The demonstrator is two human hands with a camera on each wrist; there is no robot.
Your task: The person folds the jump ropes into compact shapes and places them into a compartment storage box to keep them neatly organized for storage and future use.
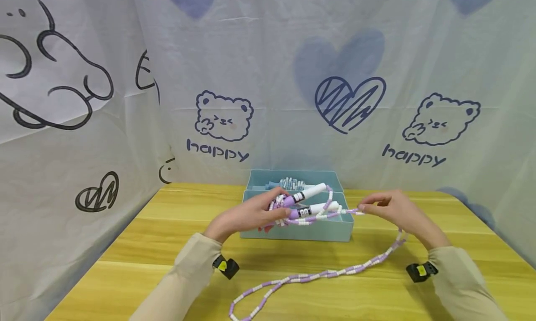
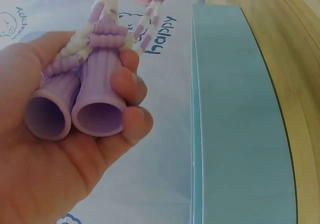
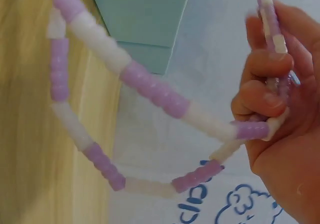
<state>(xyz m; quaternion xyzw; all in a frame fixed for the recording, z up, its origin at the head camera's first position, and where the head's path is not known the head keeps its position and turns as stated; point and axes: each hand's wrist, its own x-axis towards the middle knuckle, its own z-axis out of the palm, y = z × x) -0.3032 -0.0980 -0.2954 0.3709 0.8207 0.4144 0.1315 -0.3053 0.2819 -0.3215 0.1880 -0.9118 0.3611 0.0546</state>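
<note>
Across the near part of the wooden table (image 1: pixel 150 246) trails a loop of the purple-and-white beaded jump rope (image 1: pixel 290 279). Farther off, the right hand (image 1: pixel 399 214) pinches its beaded cord with curled fingers, while the left hand (image 1: pixel 253 212) wraps its fingers round both handles (image 1: pixel 303 195) and some bunched beads. Behind stands a pale-blue box (image 1: pixel 331 231) containing blue-and-white beads (image 1: pixel 293 184), before a bear-printed cloth backdrop (image 1: pixel 268 70).

The far curtain (image 1: pixel 278 139) reads "happy" (image 1: pixel 217 150) twice, beneath the left and right bears (image 1: pixel 224 116); marks (image 1: pixel 298 197) on the handles (image 1: pixel 315 190) are illegible.
</note>
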